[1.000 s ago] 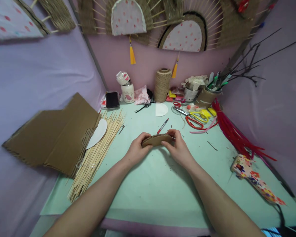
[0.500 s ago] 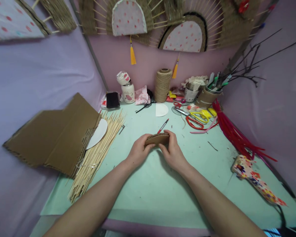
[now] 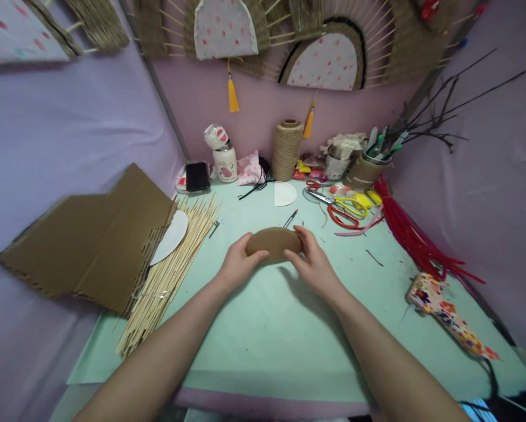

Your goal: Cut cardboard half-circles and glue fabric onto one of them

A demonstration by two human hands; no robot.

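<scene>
Between my two hands is a rounded piece of brown cardboard, its flat face tilted toward me above the table. My left hand grips its left end, thumb on the near face and fingers behind. At the right end, my right hand is closed on it in the same way. Just behind the cardboard lies a pen, partly hidden by it. Farther back is a white half-round paper piece.
On the left, a bundle of thin wooden sticks lies beside a large cardboard sheet and a white paper piece. Scissors, a twine spool and red pipe cleaners stand or lie behind. A flower-patterned glue gun is at right.
The cardboard piece has tilted so that more of its broad face shows, and it now covers more of the pen. My hands have moved slightly apart, still holding its ends.
</scene>
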